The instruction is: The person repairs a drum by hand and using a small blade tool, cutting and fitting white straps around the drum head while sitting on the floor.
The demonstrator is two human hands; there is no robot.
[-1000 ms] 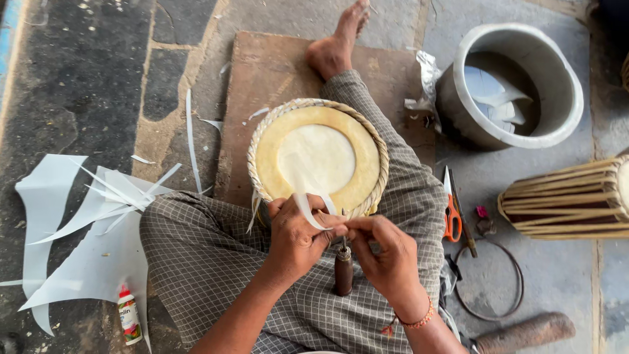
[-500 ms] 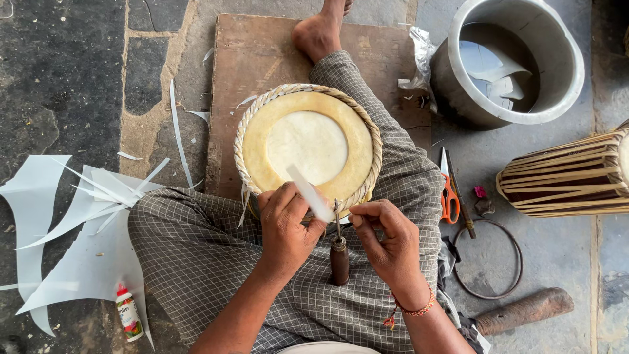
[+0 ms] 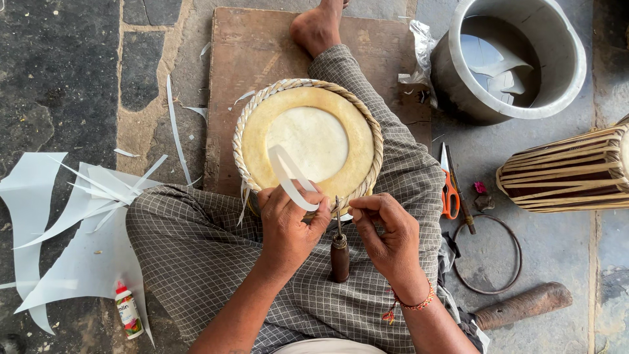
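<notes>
Two hands are kept at the drumhead (image 3: 308, 141) rim, just above the lap. A white strip (image 3: 288, 177) is pinched by L hand (image 3: 288, 226); an awl (image 3: 339, 252) is touched by R hand (image 3: 386, 239), fingers curled. Scissors (image 3: 449, 190) lie right of R hand.

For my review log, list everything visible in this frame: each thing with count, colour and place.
drum head: one, tan with pale centre and woven rim, on the lap.
white strip: one, looped, in the left hand over the drum head.
awl: one, brown wooden handle, on the lap between the hands.
wooden board: one, brown, under the leg.
metal pot: one, grey, top right, pale scraps inside.
drum: one, brown with tan straps, right edge.
scissors: one, orange handles, right of the knee.
wire ring: one, dark, on the floor.
wooden club: one, brown, lower right.
glue bottle: one, white with red cap, lower left.
white sheet offcuts: several, left floor.
left hand: fingers holding the strip.
right hand: beside the awl.
</notes>
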